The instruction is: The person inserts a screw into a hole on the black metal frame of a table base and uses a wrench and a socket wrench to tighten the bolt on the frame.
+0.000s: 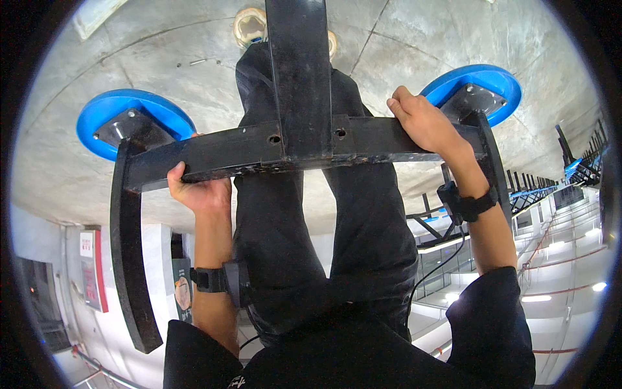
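In front of my legs is a black metal seat frame, with a wide crossbar (pixel 220 153) and a thick central beam (pixel 300 78) running away from me. My left hand (pixel 204 192) grips the crossbar's left part from its near underside, thumb in front and some fingers hidden behind it. My right hand (pixel 427 124) is closed over the top edge of the right part. A blue round seat (pixel 91 123) is fixed by a bolted plate at the left end, and another blue seat (pixel 506 81) at the right. A curved black leg (pixel 129 253) extends from the left end.
Grey concrete floor (pixel 162 58) lies around my shoes (pixel 250 27), with a small thin piece (pixel 197 62) on it at the left. More black frames with blue seats (pixel 573 167) stand far right. A red-edged wall board (pixel 94 272) is at the lower left.
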Motion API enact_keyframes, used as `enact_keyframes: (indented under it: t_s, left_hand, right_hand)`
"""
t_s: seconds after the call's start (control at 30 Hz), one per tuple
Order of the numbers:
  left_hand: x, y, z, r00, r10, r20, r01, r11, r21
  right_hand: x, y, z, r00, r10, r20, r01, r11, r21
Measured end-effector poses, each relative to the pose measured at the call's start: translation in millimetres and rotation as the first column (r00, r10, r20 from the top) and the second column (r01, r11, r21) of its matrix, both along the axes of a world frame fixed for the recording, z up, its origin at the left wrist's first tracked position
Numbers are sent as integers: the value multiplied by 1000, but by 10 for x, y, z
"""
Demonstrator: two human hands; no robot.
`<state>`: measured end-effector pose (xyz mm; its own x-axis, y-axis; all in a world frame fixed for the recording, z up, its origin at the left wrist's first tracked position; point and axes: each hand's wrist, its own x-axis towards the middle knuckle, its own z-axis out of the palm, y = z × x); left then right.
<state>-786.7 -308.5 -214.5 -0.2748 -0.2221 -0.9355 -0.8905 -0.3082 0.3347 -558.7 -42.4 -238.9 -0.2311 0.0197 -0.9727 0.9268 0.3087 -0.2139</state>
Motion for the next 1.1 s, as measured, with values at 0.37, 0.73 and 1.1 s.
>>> enact_keyframes:
  t_s: [0.37,0.73,1.1]
  left_hand:
    - [-60,-64,-31,1000,24,-13,-24,999,41]
    - [-25,49,-26,998,55,-30,-56,998,-14]
    - [-10,55,14,999,22,32,-23,999,41]
  right_hand:
    - [3,-24,-63,992,14,-122,-18,999,-33]
    - [-1,-11,-53,996,4,-89,-9,998,-61]
    - [32,-21,-22,999,0,-34,0,1000,-18]
